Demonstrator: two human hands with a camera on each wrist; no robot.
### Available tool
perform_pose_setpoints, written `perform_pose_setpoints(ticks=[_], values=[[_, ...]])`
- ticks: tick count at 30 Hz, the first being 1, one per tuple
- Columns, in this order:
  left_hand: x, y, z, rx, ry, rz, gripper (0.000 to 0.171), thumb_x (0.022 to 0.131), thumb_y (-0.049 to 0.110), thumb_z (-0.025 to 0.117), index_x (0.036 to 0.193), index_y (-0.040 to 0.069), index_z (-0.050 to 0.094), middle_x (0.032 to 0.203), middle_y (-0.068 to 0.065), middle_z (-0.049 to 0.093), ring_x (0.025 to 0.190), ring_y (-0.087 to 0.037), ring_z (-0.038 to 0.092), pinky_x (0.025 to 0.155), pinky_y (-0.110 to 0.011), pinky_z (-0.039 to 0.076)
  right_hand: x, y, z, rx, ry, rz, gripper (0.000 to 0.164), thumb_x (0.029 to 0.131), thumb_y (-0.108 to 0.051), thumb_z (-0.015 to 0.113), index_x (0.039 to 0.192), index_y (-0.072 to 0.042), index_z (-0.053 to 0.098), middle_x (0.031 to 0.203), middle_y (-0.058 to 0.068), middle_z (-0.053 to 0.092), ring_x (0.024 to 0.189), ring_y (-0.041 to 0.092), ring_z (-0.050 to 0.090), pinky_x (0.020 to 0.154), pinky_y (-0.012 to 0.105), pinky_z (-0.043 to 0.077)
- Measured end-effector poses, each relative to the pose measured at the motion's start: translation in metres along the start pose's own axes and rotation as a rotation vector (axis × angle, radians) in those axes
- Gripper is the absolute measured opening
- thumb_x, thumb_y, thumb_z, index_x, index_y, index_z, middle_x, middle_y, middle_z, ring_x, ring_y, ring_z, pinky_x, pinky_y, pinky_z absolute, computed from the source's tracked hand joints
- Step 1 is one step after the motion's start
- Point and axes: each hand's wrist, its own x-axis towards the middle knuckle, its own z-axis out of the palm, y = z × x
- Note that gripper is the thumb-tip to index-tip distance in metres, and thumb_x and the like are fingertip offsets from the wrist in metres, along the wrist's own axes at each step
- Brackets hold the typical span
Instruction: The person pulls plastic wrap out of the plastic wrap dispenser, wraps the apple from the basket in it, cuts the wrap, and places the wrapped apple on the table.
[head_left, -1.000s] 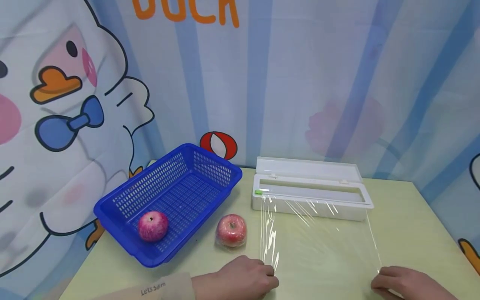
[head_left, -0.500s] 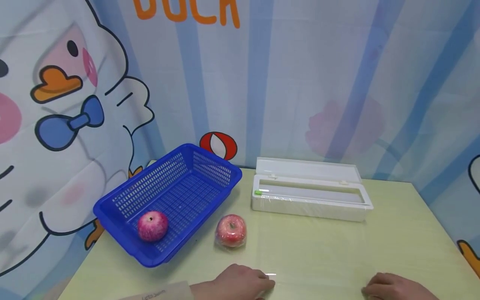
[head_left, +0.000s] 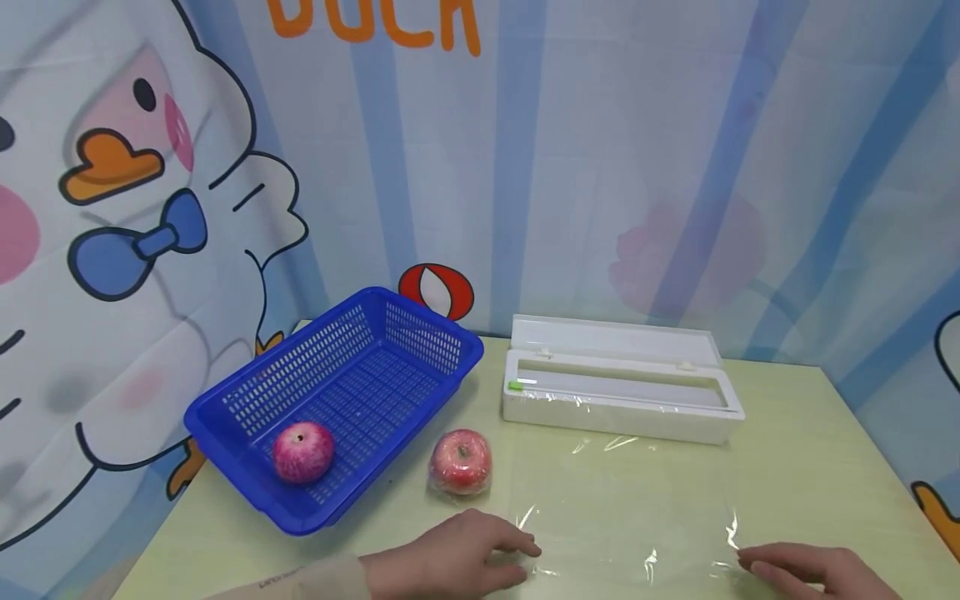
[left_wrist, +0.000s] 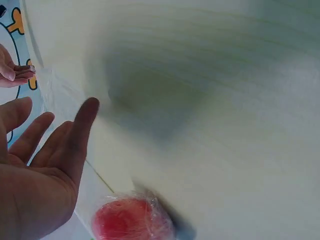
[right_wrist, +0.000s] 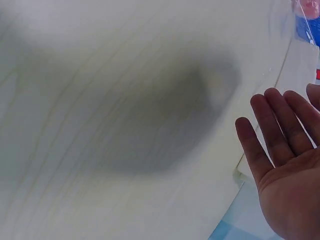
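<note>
The cling film [head_left: 622, 508], stretched taut from its dispenser [head_left: 618, 364] a second ago, now lies slack over the table [head_left: 795, 442]. The left hand [head_left: 453, 554] and right hand [head_left: 821, 571] have uncurled their fingers.

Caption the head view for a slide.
Left hand and right hand at clear film, with a wrapped apple, blue basket and white dispenser beyond.

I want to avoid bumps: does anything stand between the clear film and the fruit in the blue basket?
Yes: the wrapped apple, just left of the clear film, and then the blue basket's right wall; the fruit lies inside.
</note>
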Motion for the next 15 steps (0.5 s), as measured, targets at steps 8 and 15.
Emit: perform_pose_setpoints(ticks=[8,15], values=[[-0.003,-0.003,0.000,-0.653,0.061,-0.207,0.022,0.100,0.001,0.069,0.120,0.002,0.079,0.122,-0.006,0.076,0.094,-0.008,0.069,0.064,-0.031,0.064,0.001,0.012,-0.013,0.244,-0.014,0.014,0.055,0.113,-0.030,0.055,0.135,0.021,0.059,0.120,0.027,0.074,0.104,0.030,0.077,0.084,0.039,0.065],[-0.002,-0.004,-0.003,-0.689,0.085,-0.238,0.024,0.100,-0.002,0.068,0.121,0.003,0.080,0.129,-0.008,0.075,0.102,-0.012,0.068,0.068,-0.036,0.066,0.004,0.011,-0.015,0.227,-0.006,0.071,0.063,0.111,-0.038,0.057,0.135,0.020,0.059,0.122,0.028,0.074,0.108,0.037,0.074,0.087,0.043,0.064]])
